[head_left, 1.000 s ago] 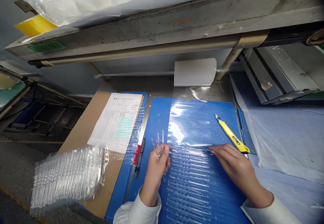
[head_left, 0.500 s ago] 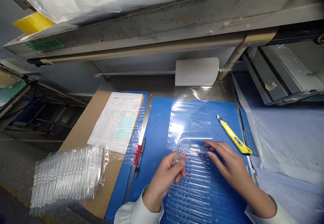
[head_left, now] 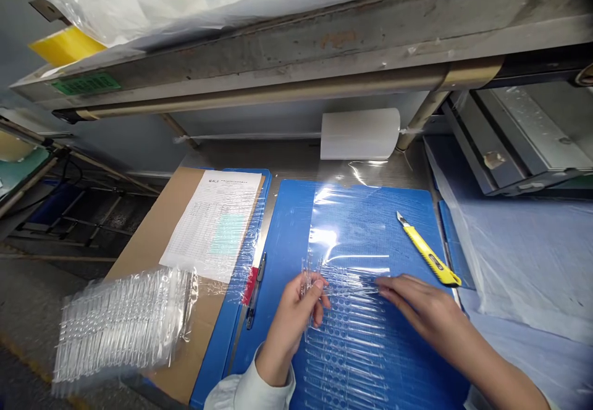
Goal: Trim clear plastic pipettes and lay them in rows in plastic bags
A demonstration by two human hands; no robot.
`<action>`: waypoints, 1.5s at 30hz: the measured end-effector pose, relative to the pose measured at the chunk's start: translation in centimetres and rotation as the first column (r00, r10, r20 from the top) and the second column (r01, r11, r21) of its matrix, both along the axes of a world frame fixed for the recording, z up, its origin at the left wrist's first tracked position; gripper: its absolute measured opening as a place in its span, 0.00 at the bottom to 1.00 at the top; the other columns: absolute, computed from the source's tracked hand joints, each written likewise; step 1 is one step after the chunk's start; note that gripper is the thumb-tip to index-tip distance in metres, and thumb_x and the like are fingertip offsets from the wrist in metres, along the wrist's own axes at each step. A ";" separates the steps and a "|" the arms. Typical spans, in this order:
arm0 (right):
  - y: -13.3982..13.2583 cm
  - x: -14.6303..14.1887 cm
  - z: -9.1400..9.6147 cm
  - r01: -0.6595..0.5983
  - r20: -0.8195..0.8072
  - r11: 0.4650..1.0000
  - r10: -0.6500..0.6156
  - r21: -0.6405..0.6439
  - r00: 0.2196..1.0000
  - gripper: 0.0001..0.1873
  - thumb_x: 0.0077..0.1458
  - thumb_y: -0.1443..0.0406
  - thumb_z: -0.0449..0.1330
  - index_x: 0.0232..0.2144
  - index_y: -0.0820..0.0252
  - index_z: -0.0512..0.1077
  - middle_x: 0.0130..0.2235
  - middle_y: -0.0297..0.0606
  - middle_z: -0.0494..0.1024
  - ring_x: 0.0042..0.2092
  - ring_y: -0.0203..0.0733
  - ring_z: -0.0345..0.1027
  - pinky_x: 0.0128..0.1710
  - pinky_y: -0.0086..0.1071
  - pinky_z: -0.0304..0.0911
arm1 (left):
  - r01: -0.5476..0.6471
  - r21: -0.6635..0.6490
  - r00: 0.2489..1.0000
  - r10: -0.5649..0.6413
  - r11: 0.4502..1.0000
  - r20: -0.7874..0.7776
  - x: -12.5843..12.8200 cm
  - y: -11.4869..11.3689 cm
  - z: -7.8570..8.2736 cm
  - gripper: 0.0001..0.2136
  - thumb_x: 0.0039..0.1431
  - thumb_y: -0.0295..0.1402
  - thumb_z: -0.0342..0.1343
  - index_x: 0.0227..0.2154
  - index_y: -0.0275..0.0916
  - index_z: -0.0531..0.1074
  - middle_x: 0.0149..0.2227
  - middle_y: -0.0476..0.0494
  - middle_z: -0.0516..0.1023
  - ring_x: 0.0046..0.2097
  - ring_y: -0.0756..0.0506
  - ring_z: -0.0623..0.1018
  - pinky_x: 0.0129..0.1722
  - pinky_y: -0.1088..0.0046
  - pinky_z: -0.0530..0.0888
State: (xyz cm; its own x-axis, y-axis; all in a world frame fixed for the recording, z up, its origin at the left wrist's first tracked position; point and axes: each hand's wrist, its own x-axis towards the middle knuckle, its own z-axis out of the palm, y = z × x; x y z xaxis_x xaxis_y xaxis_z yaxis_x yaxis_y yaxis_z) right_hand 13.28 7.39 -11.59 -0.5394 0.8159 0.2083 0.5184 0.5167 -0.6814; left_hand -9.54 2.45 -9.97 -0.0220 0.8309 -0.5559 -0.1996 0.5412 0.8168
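A row of thin clear plastic pieces (head_left: 345, 348), each with round bumps near its middle, lies across the blue mat. My left hand (head_left: 299, 305) is closed around a few of the same clear pieces (head_left: 306, 274), held upright at the row's left side. At the right end of the row's upper pieces, my right hand (head_left: 419, 302) pinches the tip of one between thumb and fingers. Clear film (head_left: 347, 225) runs from a white roll (head_left: 360, 134) down to the row. A yellow utility knife (head_left: 428, 252) rests right of the film.
On the left, a brown board (head_left: 204, 330) carries a printed sheet (head_left: 215, 218) and a bagged stack of clear pieces (head_left: 120, 326). A pen (head_left: 256, 289) lies beside the blue mat (head_left: 287, 231). Overhead runs a metal shelf (head_left: 296, 52); a grey metal box (head_left: 523, 138) stands right.
My right hand has moved down slightly and its fingers have closed on a piece's end. My left hand has shifted a little left with its clear pieces.
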 end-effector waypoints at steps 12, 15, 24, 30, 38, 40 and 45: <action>1.5 0.0 -4.0 0.082 0.107 0.962 -0.113 0.261 0.988 0.09 0.59 0.66 0.52 0.35 0.60 0.72 0.32 0.38 0.75 0.35 0.39 0.68 0.37 0.34 0.65 | -0.087 -0.060 0.993 0.091 0.994 0.071 -0.4 0.0 0.1 0.16 0.54 0.43 0.54 0.38 0.35 0.66 0.25 0.52 0.68 0.22 0.55 0.63 0.19 0.80 0.59; 1.6 -0.1 -3.9 0.091 0.136 0.957 -0.132 0.275 0.982 0.10 0.59 0.64 0.52 0.35 0.60 0.73 0.33 0.40 0.75 0.36 0.42 0.68 0.38 0.37 0.64 | -0.030 -0.071 0.995 0.037 0.997 0.094 0.0 0.1 0.4 0.15 0.53 0.41 0.55 0.37 0.32 0.67 0.26 0.49 0.70 0.23 0.54 0.66 0.21 0.79 0.62; 0.7 -2.9 0.9 0.060 -0.059 0.962 -0.078 -0.265 0.995 0.13 0.59 0.59 0.50 0.32 0.57 0.72 0.29 0.34 0.77 0.30 0.37 0.72 0.30 0.28 0.66 | 0.229 -0.031 0.973 -0.229 0.973 0.018 1.6 -0.4 -0.3 0.15 0.54 0.41 0.54 0.36 0.31 0.68 0.29 0.42 0.76 0.23 0.53 0.69 0.22 0.78 0.63; 0.6 -1.2 0.9 0.007 -0.047 0.958 -0.021 -0.288 0.999 0.12 0.58 0.60 0.52 0.32 0.55 0.73 0.32 0.34 0.78 0.34 0.37 0.72 0.35 0.29 0.67 | 0.256 -0.027 0.951 -0.257 0.966 -0.169 0.3 -0.5 -0.3 0.13 0.56 0.42 0.50 0.32 0.35 0.66 0.22 0.50 0.71 0.20 0.53 0.66 0.22 0.77 0.62; 0.5 -0.5 0.7 -0.035 0.054 0.976 0.048 -0.213 0.997 0.12 0.59 0.62 0.51 0.33 0.55 0.74 0.33 0.35 0.78 0.35 0.37 0.73 0.35 0.29 0.69 | 0.252 0.149 0.879 -0.161 0.956 -0.449 0.5 -0.1 0.6 0.11 0.59 0.36 0.48 0.23 0.38 0.64 0.20 0.52 0.67 0.25 0.51 0.68 0.28 0.76 0.62; 0.6 -0.6 1.3 -0.020 0.019 0.995 0.022 -0.093 1.000 0.13 0.60 0.63 0.50 0.33 0.55 0.74 0.32 0.36 0.77 0.34 0.37 0.72 0.34 0.29 0.69 | 0.231 0.094 0.906 -0.179 0.968 -0.384 0.2 0.0 0.4 0.11 0.58 0.38 0.49 0.26 0.37 0.66 0.19 0.52 0.68 0.23 0.51 0.67 0.27 0.75 0.62; 0.3 -0.6 1.9 -0.027 0.006 0.995 0.026 0.094 1.000 0.10 0.59 0.65 0.51 0.35 0.56 0.73 0.31 0.36 0.77 0.34 0.36 0.71 0.33 0.27 0.69 | 0.138 0.078 0.944 -0.107 0.987 -0.313 -0.4 0.3 0.1 0.09 0.56 0.38 0.52 0.29 0.36 0.68 0.19 0.52 0.69 0.23 0.50 0.68 0.28 0.75 0.65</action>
State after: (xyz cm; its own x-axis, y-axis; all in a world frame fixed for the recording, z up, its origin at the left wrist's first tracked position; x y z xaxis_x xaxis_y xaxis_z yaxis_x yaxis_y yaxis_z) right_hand 12.65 7.73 -9.67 -0.5619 0.7782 0.2806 0.5069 0.5919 -0.6266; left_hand -9.92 2.71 -9.91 -0.0737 0.8877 -0.4546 0.1318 0.4605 0.8778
